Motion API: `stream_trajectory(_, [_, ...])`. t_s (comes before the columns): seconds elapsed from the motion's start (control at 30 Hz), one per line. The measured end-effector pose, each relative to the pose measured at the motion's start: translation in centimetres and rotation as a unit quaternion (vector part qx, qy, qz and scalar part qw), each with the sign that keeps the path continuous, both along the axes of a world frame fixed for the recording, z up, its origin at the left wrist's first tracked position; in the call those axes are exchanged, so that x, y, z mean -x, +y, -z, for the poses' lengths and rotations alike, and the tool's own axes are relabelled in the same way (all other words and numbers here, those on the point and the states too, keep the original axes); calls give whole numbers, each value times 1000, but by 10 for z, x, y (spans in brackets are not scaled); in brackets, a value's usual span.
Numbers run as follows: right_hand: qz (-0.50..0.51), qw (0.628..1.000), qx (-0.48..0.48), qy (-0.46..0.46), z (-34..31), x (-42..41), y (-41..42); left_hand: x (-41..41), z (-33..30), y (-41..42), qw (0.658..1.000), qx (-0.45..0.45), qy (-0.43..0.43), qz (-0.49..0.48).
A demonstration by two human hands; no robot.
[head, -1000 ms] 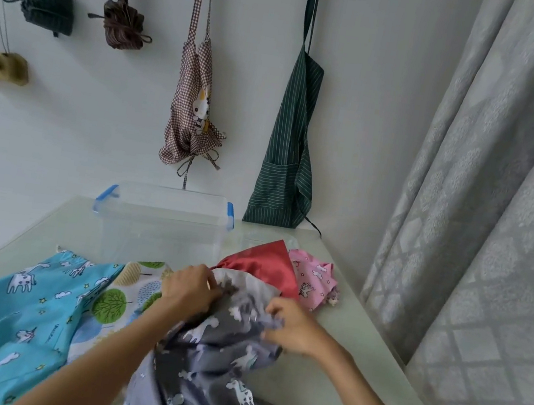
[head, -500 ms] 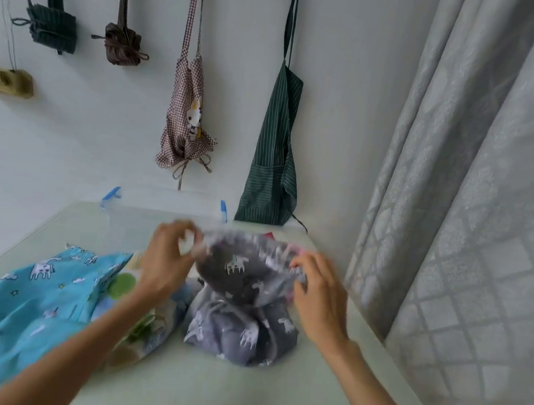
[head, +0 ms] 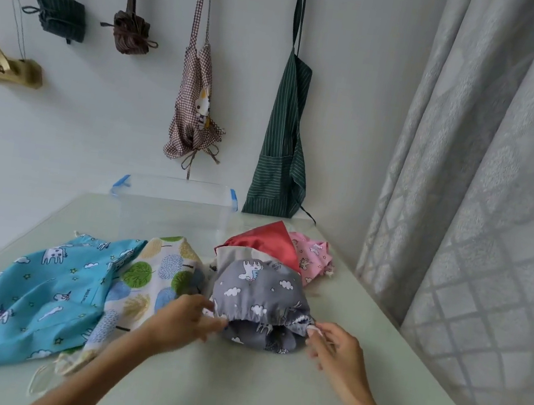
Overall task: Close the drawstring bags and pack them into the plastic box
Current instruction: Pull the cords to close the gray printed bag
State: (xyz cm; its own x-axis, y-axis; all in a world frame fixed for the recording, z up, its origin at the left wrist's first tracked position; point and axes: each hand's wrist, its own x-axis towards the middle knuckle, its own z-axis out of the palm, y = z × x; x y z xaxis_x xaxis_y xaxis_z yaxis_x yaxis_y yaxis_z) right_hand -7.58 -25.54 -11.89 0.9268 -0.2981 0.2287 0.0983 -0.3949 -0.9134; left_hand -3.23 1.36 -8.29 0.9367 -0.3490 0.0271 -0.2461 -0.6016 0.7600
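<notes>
Fingertips of the right hand (head: pixel 338 353) are pinching a white drawstring end at the gray unicorn bag's (head: pixel 259 300) gathered mouth; the left hand (head: pixel 181 323) is pinching the opposite side, a bit blurred. Bag's sitting mid-table, toward the right edge, looking soft and light, so I'd be grabbing it by the cords. Clear plastic box (head: pixel 176 188) is waiting at the far edge, hard to make out.

Near bench (head: pixel 248 390) strip bare between the hands. Path to plastic box (head: pixel 172 200) runs over grey bag (head: pixel 259 291) and red bag (head: pixel 267 240); tree-print bag (head: pixel 158 272) and blue bag (head: pixel 38 286) cover the left, curtain (head: pixel 484 200) hems the right.
</notes>
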Motion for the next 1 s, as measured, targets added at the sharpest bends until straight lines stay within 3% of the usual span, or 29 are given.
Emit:
stream_trajectory(0.13, [-6, 984, 176, 41, -17, 6, -8, 1, -4, -1, 999, -23, -26, 23])
stream_trajectory(0.3, [60, 915, 391, 75, -45, 2, -27, -8, -37, 13, 996, 29, -71, -54])
stream_trajectory(0.37, [86, 917, 381, 78, -49, -2, -44, -16, -47, 29, 989, 29, -100, -104])
stream_trajectory(0.43, [139, 931, 322, 103, -52, -5, -72, -28, -53, 55, 970, -32, -141, -195])
stream_trajectory(0.53, [188, 923, 272, 194, -46, -13, -114, -40, -48, 88, 946, -101, -139, -274])
stream_trajectory(0.73, [94, 898, 307, 302, -57, -20, -94, -42, -37, 78, 922, -232, -103, -293])
stream_trajectory(0.83, [58, 872, 377, 308, -68, -22, -80, -29, -51, 70, 893, -348, -142, -249])
stream_trajectory(0.9, [63, 866, 423, 259, -68, -19, -62, -7, -58, 51, 893, -294, -237, -244])
stream_trajectory(0.93, [54, 885, 406, 222, -66, -17, -50, 7, -59, 36, 913, -229, -247, -229])
stream_trajectory(1.0, [9, 929, 335, 156, -62, -14, -21, 24, -51, 4, 975, -102, -130, -149])
